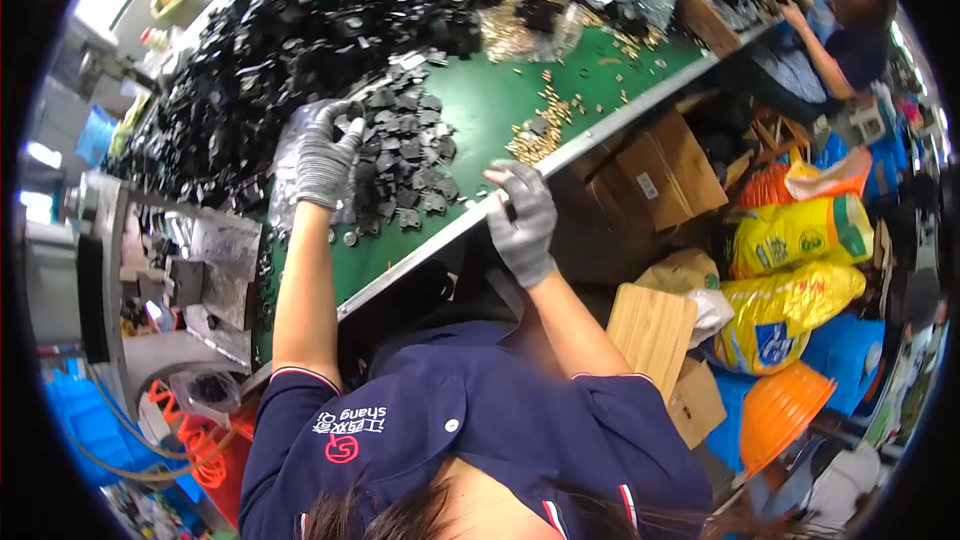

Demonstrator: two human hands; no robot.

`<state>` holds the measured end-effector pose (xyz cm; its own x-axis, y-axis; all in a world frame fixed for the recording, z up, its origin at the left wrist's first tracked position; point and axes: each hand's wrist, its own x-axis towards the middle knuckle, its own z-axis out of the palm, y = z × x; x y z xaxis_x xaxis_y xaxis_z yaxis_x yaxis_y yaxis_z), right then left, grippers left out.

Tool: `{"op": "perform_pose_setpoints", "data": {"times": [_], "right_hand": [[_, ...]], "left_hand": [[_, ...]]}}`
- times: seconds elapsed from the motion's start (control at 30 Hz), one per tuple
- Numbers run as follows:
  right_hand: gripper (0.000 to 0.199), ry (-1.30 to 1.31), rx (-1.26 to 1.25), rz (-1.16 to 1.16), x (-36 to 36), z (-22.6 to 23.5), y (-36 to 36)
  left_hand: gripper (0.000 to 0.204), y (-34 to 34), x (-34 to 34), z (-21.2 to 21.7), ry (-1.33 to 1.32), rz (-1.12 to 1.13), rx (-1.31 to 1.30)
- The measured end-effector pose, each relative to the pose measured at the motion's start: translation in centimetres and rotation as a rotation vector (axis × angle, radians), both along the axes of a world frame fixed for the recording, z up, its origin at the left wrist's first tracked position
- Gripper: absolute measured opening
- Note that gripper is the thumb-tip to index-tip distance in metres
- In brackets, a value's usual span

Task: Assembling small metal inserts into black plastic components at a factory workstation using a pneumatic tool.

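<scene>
My left hand [328,162], in a grey knitted glove, is over the green worktop beside a heap of small dark flat parts [405,145]. Its fingers are curled, and whatever they hold is hidden. Beneath and beside that hand lies a clear plastic bag [287,175]. At the table's metal edge is my right hand [524,223], gloved too, with bent fingers and a bare fingertip showing. I cannot make out anything in its grip. Just beyond it sits a small pile of brass-coloured pins [540,135].
A large mound of glossy black parts [250,60] covers the far side. An open bag of brass pieces [535,25] lies at the back. Under the table's right side stand a cardboard box [668,172] and yellow sacks [790,300]. Another person [835,45] sits far right.
</scene>
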<state>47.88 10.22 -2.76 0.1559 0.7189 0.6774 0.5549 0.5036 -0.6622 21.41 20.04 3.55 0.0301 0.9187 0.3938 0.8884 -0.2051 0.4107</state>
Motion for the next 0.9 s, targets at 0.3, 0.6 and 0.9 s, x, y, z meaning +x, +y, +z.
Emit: {"op": "perform_pose_setpoints", "data": {"times": [0.3,0.6,0.9], "right_hand": [[0.032,-0.168,-0.560,-0.656,14.8,-14.8,-19.7],[0.044,-0.711,-0.885,-0.733,23.2,-22.2,-21.4],[0.034,-0.535,-1.117,-0.492,25.2,-22.4,-17.7]], "left_hand": [[0.027,-4.8,5.1,-3.6,-0.480,-0.170,0.205],[0.028,-8.4,10.6,-6.3,0.017,-0.343,0.168],[0.035,-8.1,10.6,-7.1,0.219,-0.316,0.043]]}}
